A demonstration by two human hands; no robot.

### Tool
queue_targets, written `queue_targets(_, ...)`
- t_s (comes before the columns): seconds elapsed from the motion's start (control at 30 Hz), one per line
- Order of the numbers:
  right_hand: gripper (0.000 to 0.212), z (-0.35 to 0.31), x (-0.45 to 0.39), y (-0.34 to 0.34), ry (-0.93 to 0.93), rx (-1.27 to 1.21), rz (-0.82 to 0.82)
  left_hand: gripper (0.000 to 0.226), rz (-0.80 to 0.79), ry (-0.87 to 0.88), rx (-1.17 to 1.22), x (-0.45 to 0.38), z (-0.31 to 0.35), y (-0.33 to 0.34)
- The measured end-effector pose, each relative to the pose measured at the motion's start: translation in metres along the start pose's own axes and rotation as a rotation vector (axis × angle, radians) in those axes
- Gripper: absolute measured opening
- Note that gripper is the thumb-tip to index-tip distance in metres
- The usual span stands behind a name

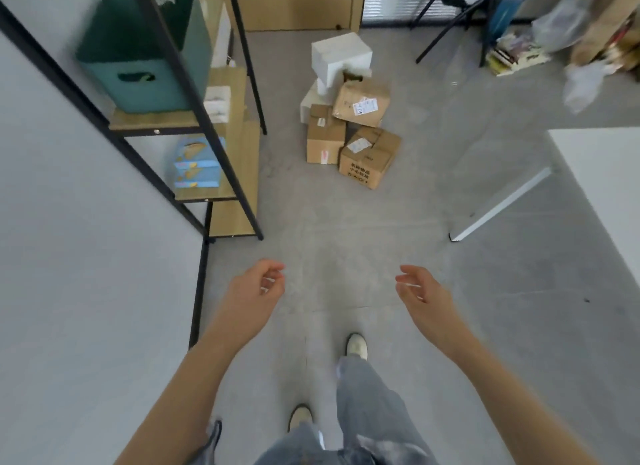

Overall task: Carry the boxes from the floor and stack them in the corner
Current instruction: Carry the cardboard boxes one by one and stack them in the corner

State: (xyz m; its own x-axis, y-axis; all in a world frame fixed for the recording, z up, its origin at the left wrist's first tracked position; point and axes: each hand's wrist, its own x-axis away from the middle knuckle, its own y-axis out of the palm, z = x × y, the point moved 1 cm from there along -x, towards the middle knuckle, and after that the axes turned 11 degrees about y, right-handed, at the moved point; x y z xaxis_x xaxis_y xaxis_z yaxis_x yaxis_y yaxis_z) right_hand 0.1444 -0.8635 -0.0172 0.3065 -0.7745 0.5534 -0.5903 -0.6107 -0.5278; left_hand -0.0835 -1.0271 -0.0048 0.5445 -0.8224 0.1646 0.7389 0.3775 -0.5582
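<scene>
Boxes point(349, 118) are piled on the floor point(346, 229) well ahead, apart from both hands. Bare floor is flanked by a shelf point(207, 173) on the left and a table point(602, 173) on the right. The left hand point(256, 291) and right hand point(420, 293) are held out, fingers loosely curled, holding nothing.

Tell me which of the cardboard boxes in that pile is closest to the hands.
The brown box with black printed characters on its front face, at the pile's near right corner. The plain upright brown box stands beside it slightly farther back; the tilted labelled box rests higher, behind both.
</scene>
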Motion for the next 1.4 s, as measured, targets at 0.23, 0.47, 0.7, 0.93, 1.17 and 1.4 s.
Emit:
queue_targets(0.23, 0.033, -0.071, -0.172, -0.066, 0.048, 0.045, -0.017, 0.014, -0.017, -0.022, 0.022, -0.193, 0.050, 0.035)
queue_targets(0.47, 0.033, -0.173, -0.346, -0.121, 0.040, 0.084, -0.038, 0.014, -0.033, -0.117, 0.093, -0.343, 0.073, 0.049)
queue_targets(0.7, 0.035, -0.257, -0.509, -0.138, 0.147, 0.029, -0.019, 0.013, -0.090, -0.129, 0.007, -0.540, 0.059, 0.041)
queue_targets(0.93, 0.037, -0.339, -0.639, -0.161, 0.209, 0.016, -0.022, 0.015, -0.146, -0.127, -0.037, -0.744, 0.082, 0.023)
queue_targets(1.17, 0.037, -0.390, -0.815, -0.193, 0.289, -0.095, -0.032, 0.022, -0.224, -0.257, -0.003, -0.942, 0.081, 0.052)
queue_targets(1.4, 0.041, -0.382, -1.025, -0.195, 0.539, -0.275, -0.075, 0.028, -0.132, -0.561, 0.166, -1.113, 0.027, 0.123)
